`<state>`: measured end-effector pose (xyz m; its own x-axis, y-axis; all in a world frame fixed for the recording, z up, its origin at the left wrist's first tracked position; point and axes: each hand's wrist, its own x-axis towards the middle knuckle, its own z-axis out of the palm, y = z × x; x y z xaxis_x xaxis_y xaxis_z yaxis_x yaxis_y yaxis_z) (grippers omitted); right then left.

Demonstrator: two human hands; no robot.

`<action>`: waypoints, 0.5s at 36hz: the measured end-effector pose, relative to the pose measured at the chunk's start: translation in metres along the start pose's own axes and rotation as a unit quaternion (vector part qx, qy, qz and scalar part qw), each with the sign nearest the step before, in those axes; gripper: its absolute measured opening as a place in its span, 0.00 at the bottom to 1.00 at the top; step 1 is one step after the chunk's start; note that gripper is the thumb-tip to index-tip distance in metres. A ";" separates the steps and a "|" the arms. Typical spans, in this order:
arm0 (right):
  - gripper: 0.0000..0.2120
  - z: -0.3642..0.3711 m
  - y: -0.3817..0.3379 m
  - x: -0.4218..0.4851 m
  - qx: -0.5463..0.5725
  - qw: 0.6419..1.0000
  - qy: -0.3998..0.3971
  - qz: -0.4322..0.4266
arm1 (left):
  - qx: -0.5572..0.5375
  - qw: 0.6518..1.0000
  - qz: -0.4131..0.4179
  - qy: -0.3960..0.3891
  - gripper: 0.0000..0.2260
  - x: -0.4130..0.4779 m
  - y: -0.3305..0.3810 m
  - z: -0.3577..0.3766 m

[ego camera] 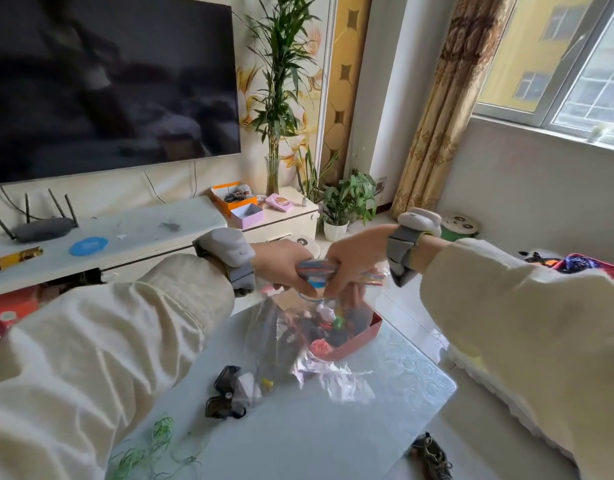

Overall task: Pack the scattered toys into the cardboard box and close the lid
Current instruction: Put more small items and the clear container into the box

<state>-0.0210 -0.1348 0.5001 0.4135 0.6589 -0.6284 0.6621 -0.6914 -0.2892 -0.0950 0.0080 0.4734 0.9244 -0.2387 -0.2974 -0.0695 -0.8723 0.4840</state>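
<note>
living room table (385,410), both hands gripping clear bag (284,341) top

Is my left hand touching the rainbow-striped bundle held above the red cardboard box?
Touching. The head view shows the left hand with its fingers wrapped around one end of the rainbow-striped bundle, no gap visible.

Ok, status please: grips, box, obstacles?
Left grip, right grip: both hold striped bundle above box. Box open, toys inside. Clear bag drapes across it; sunglasses, green string unpacked.
</note>
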 end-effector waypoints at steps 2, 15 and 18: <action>0.16 0.005 -0.001 0.003 -0.004 1.000 0.005 -0.002 | -0.037 0.997 -0.023 -0.063 0.09 -0.002 -0.001 -0.004; 0.18 0.013 -0.013 -0.012 -0.109 0.991 0.047 -0.063 | -0.078 0.988 -0.028 -0.131 0.12 -0.007 -0.001 0.003; 0.21 0.008 -0.011 -0.007 -0.116 0.991 0.046 -0.045 | -0.096 0.989 -0.023 -0.109 0.13 -0.005 0.001 0.005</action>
<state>-0.0362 -0.1343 0.5017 0.3934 0.7466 -0.5365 0.8207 -0.5482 -0.1611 -0.1013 0.0064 0.4711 0.8203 -0.3052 -0.4837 0.0628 -0.7926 0.6065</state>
